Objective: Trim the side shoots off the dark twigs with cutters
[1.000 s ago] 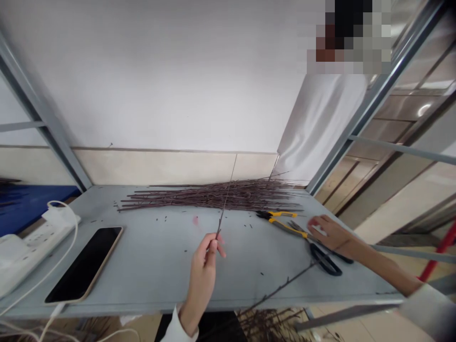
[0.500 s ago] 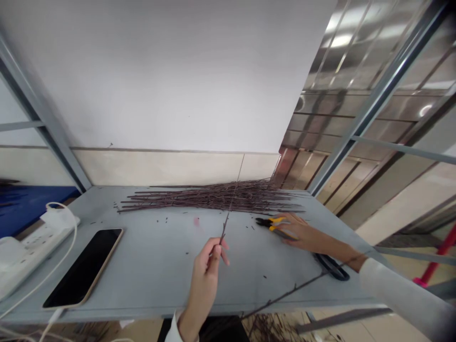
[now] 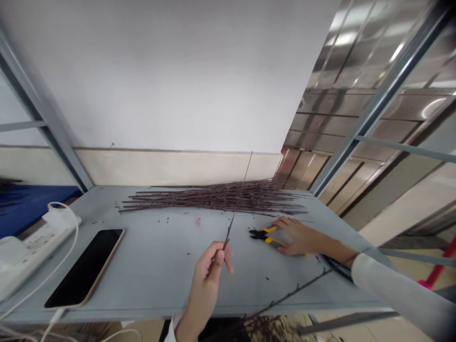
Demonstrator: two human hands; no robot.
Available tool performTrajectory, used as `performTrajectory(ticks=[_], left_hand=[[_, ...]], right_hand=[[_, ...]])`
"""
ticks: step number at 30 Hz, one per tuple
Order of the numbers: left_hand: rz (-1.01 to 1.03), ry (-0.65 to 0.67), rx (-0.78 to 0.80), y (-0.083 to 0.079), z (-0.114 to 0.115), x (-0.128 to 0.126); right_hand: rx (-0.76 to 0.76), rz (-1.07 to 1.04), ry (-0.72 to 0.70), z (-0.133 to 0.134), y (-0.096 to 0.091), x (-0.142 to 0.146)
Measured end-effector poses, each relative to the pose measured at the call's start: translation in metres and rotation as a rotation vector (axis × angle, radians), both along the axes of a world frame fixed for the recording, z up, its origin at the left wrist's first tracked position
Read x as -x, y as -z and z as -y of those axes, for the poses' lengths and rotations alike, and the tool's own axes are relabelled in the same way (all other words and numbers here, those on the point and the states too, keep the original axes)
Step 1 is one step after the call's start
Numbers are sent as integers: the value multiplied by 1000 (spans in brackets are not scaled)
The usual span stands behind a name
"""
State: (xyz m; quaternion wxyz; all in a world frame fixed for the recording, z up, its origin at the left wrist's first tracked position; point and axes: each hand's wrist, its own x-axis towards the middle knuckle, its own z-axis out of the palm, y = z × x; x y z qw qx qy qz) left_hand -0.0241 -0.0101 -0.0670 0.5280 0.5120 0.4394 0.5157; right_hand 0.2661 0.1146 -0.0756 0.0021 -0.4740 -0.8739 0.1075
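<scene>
My left hand [image 3: 208, 280] pinches a thin dark twig [image 3: 228, 233] between thumb and fingers above the near middle of the table. The twig points up and away, and its fine tip reaches in front of the wall. My right hand [image 3: 299, 237] is closed around the yellow handles of a pair of cutting pliers [image 3: 261, 234]. Their dark jaws point left, with handles spread, low over the tabletop. Another knobbly branch [image 3: 297, 289] slants across the lower right, passing by my right forearm. Behind both hands lies a long pile of dark twigs [image 3: 213, 197].
On the grey table [image 3: 149, 266], a phone [image 3: 85, 266] with a charging cable lies at left, beside a white power strip [image 3: 35, 247]. A dark loop [image 3: 338, 268] is partly hidden under my right forearm. Small clippings are scattered about; more twigs [image 3: 274, 327] lie below the front edge.
My right hand and the pliers have come slightly nearer and left, and the handles show more clearly. My left hand has shifted slightly right; the twig's tip leans further right.
</scene>
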Motion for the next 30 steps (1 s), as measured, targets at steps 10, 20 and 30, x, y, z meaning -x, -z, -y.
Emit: performTrajectory(ticks=[10, 20, 30], left_hand=[[43, 34, 17, 0, -3, 1], [-89, -12, -70, 5, -6, 2], [-108, -44, -112, 1, -4, -1]], right_hand=[[58, -185, 137, 10, -10, 33], [134, -496, -6, 31, -44, 53], [229, -521, -56, 43, -59, 57]])
